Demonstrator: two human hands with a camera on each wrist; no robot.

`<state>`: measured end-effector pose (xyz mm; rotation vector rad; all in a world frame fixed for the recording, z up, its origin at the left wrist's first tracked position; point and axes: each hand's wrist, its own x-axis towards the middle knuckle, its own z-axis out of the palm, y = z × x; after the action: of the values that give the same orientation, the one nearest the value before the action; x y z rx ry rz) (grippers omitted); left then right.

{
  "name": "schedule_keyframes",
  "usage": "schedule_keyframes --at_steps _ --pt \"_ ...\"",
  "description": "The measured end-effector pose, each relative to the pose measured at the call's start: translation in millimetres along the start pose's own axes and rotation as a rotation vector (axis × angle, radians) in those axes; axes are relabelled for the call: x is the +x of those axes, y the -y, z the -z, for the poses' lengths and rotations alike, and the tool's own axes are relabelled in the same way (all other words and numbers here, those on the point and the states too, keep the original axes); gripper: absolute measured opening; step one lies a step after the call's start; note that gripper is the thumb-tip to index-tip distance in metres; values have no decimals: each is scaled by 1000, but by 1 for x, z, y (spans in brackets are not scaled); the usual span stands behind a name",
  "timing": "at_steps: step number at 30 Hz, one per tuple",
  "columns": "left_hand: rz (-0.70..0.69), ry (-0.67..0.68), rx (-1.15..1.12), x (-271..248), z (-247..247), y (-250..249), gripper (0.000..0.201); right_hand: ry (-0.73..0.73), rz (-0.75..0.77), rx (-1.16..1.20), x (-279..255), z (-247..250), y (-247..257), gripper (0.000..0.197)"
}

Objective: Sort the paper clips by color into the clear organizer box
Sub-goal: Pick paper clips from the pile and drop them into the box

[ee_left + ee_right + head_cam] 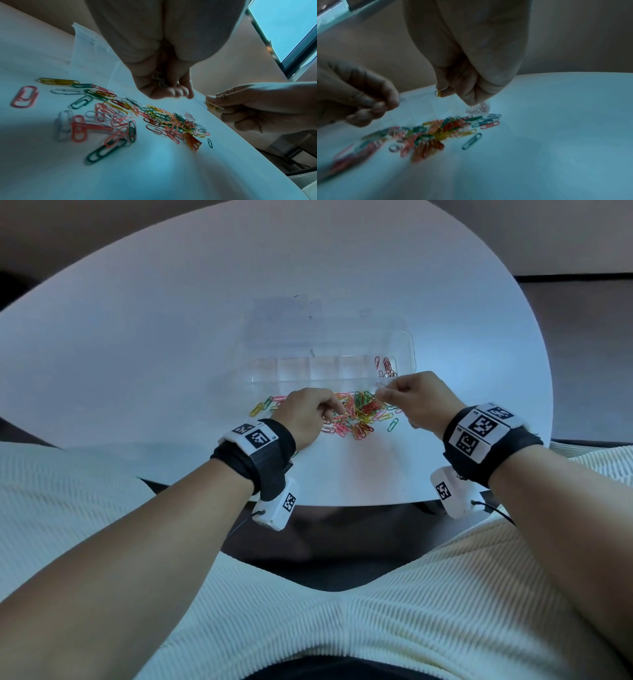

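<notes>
A pile of coloured paper clips (356,416) lies on the white table (171,354), just in front of the clear organizer box (308,369). Red clips (385,366) sit in the box's rightmost compartment; the others look bare. My left hand (327,410) hovers over the pile's left part, its fingers curled round a few pale clips (159,79) that show dimly in the palm. My right hand (380,395) is raised over the pile's right end, near the box's front right corner. It pinches a yellow clip (438,93) between thumb and forefinger.
Loose clips spread left of the pile: a pink one (25,96), yellow ones (58,81), white and green ones. A single green clip (393,424) lies to the right. The box's open lid (287,313) lies flat behind it. The table's near edge is close to my wrists.
</notes>
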<state>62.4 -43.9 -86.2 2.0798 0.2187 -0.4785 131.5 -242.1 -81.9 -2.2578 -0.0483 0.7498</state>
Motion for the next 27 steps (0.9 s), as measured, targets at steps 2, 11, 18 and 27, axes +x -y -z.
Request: schedule_keyframes --at_steps 2,11,18,27 --pt "1 -33 -29 0 -2 -5 40 39 -34 194 -3 0 6 26" --pt "-103 -127 -131 -4 -2 -30 37 142 58 463 -16 -9 38 19" --pt "-116 -108 -45 -3 1 -30 26 69 70 507 -14 -10 35 26" --pt "-102 80 32 -1 -4 -26 27 -122 27 587 -9 -10 37 28"
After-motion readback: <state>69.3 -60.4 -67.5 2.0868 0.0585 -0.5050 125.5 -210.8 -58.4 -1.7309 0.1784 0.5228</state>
